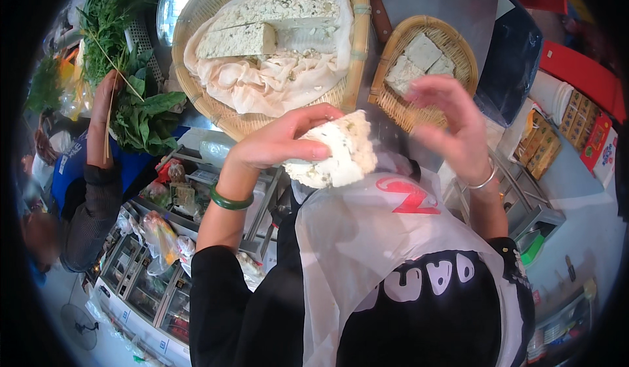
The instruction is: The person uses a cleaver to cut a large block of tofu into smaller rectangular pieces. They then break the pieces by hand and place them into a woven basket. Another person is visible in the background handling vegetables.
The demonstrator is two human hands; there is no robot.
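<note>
My left hand [290, 138] grips a thick slab of white curd, probably tofu, flecked with green [339, 153], in front of my chest. A blurred right hand [452, 121] of mine, fingers apart, hovers over the near edge of a small wicker basket [464, 37]. Cut pieces of the same white curd [422, 52] lie inside that basket. Behind my left hand stands a large round bamboo basket [361, 47] lined with a pale cloth [265, 87]. Larger flecked curd blocks [241, 40] and crumbs rest on the cloth.
A wooden knife handle [380, 18] lies between the baskets. A dark plastic bin [508, 62] stands to the right. At left, a co-worker's hand [105, 94] holds leafy greens [142, 121]. Metal racks [265, 205] stand below the work surface.
</note>
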